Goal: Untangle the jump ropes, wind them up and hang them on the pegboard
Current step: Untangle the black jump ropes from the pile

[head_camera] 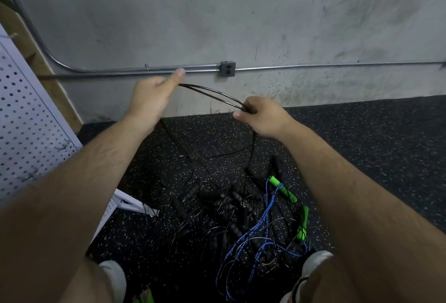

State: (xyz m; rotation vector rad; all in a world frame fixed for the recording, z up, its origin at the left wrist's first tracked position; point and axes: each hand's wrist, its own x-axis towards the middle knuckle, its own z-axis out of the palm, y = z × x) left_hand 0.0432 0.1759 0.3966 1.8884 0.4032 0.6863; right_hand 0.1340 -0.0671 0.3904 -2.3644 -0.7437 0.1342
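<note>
So the black rope is up in the air, two strands arcing between both hands about mid-frame, in front of the far wall. The left hand has its fingers curled round one end of the arc with the thumb sticking out. The right hand pinches the strands together at the other end. Both are holding rope, nothing slack in the grip.

The worry is below the hands. The rope's tails drop from both hands down into the pile on the near floor, and I can't tell where they come free of it, if they do. That pile is a mess of black beaded-looking rope, a blue rope and green handles on its right side.

If the winding goes on while a tail is snagged down there, my guess is it either drags the whole clump up or cinches a knot tighter. Thin cord like this also springs open, so a loose pinch on the right could let the loops pop apart.

The pegboard is off to the left, leaning or angled. I can't make out hooks clearly, so hanging might be fiddly too.
</note>
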